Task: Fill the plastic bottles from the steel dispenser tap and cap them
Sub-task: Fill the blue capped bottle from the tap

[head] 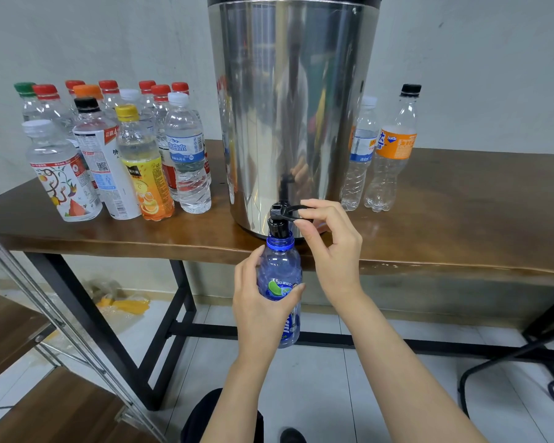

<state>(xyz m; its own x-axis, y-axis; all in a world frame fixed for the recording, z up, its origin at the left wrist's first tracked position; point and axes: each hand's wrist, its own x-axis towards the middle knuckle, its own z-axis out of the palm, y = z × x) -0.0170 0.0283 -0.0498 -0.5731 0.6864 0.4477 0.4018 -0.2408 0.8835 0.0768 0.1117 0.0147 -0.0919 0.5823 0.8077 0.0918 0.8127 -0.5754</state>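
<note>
A tall steel dispenser [293, 100] stands at the front edge of the brown table [445, 225], its black tap [280, 219] hanging over the edge. My left hand [263, 302] grips an uncapped blue plastic bottle [280, 266] and holds its mouth right under the tap spout. My right hand [330, 238] pinches the black tap lever between thumb and fingers. I cannot tell whether water is flowing.
Several capped, filled bottles [115, 148] crowd the table left of the dispenser. Two empty-looking capped bottles, one with an orange Fanta label [394, 148], stand to its right. The table's black legs [176, 314] are below, a glass panel [55, 314] at left, chair legs [525, 362] at right.
</note>
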